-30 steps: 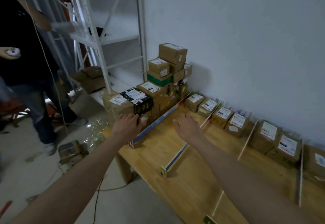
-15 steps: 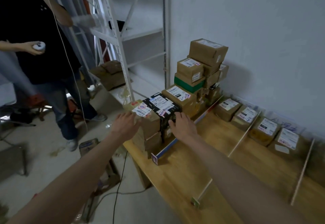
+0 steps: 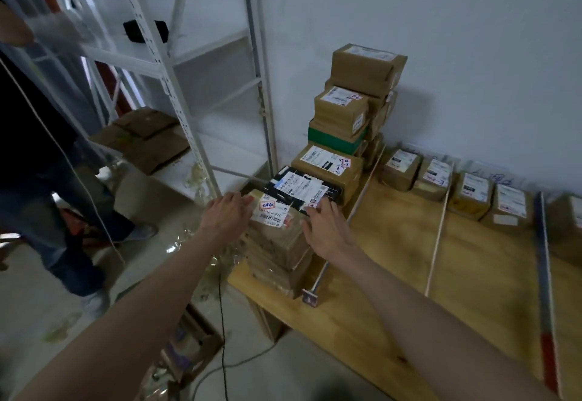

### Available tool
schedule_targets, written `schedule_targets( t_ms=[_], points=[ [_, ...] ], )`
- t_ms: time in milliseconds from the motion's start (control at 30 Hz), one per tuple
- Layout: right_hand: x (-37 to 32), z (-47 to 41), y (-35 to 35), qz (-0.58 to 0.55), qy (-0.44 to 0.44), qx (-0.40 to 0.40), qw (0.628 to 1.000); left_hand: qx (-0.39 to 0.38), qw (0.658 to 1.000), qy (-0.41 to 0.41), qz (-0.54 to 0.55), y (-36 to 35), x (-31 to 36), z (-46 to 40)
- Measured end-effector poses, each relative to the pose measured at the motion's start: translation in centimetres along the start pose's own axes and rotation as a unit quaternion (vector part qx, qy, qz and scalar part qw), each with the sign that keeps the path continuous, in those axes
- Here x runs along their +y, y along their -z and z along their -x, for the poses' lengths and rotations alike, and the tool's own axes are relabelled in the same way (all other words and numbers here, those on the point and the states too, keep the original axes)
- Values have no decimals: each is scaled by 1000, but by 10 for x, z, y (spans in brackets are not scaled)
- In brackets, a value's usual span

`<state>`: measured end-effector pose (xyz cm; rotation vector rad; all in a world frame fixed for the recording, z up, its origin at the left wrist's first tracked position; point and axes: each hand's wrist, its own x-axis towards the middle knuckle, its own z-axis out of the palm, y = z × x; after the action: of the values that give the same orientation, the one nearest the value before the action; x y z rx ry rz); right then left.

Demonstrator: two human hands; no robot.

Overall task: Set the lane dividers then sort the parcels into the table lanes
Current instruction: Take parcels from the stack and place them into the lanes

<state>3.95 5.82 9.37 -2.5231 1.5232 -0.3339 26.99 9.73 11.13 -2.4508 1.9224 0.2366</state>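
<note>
Left hand: I see fingers straight, flat against the left side of the front box; grip released.
Right hand: fingers spread on that box's right top edge; grip released.
Front box: tops a stack at the surface near-left corner, left of the first divider.
Farther: taller box pile at the wall; sorted boxes in lanes.

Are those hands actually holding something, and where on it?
Both hands sit on the brown cardboard parcel topping the near stack: left hand at its left edge, right hand at its right edge. A firm grip cannot be told.
</note>
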Motion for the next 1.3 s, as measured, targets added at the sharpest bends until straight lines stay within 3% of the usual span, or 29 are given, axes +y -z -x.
schedule_targets(
  t_ms=[167, 400, 533, 667, 933, 1100, 1300],
  points=[
    [-20, 8, -13, -49, -65, -20, 996, -58, 988, 18, 139, -16, -10, -11],
    [-45, 12, -11, -170, -171, 10, 970, -5, 965, 48, 256, -25, -15, -6],
    [-54, 10, -6, -274, -221, 20, 936, 46, 958, 18, 281, -16, -35, 1],
    [-64, 9, 13, -420, -255, -80, 867, 93, 950, -18, 297, 18, -46, -4],
    [-78, 16, 66, -519, -236, -122, 813, 109, 931, -87, 337, 75, -20, -32],
    [-64, 33, 99, -511, -242, -87, 820, 88, 915, -128, 373, 93, 23, -32],
    [-23, 68, 132, -540, -314, 0, 781, 95, 899, -230, 360, 101, 83, -23]
  ],
)
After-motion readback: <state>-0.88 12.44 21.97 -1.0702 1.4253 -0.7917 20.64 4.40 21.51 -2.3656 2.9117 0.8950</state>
